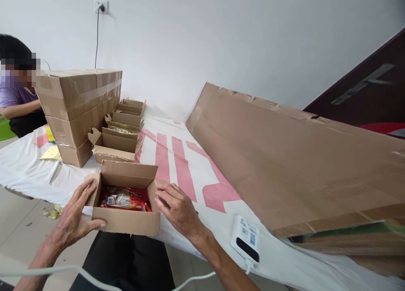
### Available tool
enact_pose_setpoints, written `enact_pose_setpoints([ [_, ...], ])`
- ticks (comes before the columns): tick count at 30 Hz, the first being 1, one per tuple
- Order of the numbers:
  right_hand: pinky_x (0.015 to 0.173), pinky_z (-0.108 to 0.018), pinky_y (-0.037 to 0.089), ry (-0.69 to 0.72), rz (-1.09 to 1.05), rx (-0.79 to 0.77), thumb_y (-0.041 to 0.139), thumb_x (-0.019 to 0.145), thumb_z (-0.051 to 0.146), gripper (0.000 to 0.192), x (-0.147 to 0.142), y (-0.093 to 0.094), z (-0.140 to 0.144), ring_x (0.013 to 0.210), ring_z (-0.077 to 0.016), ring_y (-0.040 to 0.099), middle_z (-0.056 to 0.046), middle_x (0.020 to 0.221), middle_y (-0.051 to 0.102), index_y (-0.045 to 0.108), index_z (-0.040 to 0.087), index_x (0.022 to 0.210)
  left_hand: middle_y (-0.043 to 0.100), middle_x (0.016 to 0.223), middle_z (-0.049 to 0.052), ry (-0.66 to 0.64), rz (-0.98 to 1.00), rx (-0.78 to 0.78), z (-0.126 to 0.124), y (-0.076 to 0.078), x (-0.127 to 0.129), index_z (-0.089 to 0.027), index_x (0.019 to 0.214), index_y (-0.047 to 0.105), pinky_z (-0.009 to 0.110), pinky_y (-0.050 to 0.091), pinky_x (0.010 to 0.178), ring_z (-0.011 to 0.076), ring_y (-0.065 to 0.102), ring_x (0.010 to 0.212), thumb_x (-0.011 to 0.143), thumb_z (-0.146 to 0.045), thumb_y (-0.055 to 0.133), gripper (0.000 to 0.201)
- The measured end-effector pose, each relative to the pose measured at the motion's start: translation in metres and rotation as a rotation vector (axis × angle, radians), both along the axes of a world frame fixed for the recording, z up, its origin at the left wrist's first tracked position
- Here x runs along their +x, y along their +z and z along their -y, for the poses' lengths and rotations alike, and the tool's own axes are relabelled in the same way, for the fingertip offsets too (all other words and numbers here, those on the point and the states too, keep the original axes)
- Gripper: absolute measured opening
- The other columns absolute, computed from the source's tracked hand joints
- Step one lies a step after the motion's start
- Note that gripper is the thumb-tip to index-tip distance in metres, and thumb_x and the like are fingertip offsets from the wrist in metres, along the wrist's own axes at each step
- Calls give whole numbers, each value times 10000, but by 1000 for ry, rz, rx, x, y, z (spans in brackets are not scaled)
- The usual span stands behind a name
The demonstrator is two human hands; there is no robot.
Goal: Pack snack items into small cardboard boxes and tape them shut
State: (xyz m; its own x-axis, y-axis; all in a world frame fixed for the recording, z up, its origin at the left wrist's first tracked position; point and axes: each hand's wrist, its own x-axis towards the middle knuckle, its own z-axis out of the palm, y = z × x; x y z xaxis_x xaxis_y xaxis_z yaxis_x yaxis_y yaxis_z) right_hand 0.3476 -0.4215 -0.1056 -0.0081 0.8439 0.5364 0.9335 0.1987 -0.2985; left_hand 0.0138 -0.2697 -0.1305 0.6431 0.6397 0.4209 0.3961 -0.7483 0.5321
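A small cardboard box [126, 222] stands with its top flaps up at the near edge of the table. Inside lie red plastic packets [125, 198] with a clear, whitish part on top. My left hand [74, 217] grips the box's left side, fingers along the left flap and thumb on the front. With bent fingers, my right hand [177, 206] holds the right flap; its fingertips are partly hidden. Just behind it, more open cardboard boxes [115, 143] stand in a row, one showing a clear wrapper.
Taped cartons [79, 92] are stacked at the left, with a person [19, 92] beyond them. A large cardboard sheet [284, 156] leans along the right side. A white device [246, 240] with a cable lies on the cloth-covered table [145, 128] near my right forearm.
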Motion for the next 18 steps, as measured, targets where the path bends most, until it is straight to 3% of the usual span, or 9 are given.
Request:
enact_pose_setpoints([
  [6, 890, -415, 549, 82, 180, -298, 663, 1000, 249, 97, -24, 22, -26, 956, -271, 686, -92, 995, 749, 747, 226, 957, 386, 1714, 166, 10, 14, 21, 11, -7, -4, -335, 1644, 406, 594, 471, 1218, 452, 469, 1520, 791, -656, 850, 1014],
  [10, 905, -379, 536, 155, 217, -505, 780, 923, 325, 179, -40, 19, -61, 1059, -280, 688, -79, 1098, 738, 741, 237, 1075, 368, 1718, 168, -9, 26, 51, 11, -6, -2, -339, 1644, 379, 602, 456, 1224, 447, 448, 1534, 824, -625, 841, 984],
  [14, 895, -377, 538, 211, 332, -735, 774, 890, 338, 233, -47, 14, -92, 1073, -295, 705, -106, 1139, 743, 732, 205, 1076, 372, 1712, 169, -18, 19, 93, 10, -4, 2, -346, 1660, 331, 598, 438, 1235, 437, 425, 1546, 845, -614, 829, 993],
  [18, 841, -367, 532, 233, 401, -802, 753, 855, 234, 183, -50, 11, -104, 1008, -291, 719, -123, 1093, 753, 734, 179, 1028, 380, 1709, 172, -13, 23, 129, 6, -6, 4, -324, 1653, 352, 587, 444, 1222, 441, 432, 1536, 843, -641, 812, 984],
])
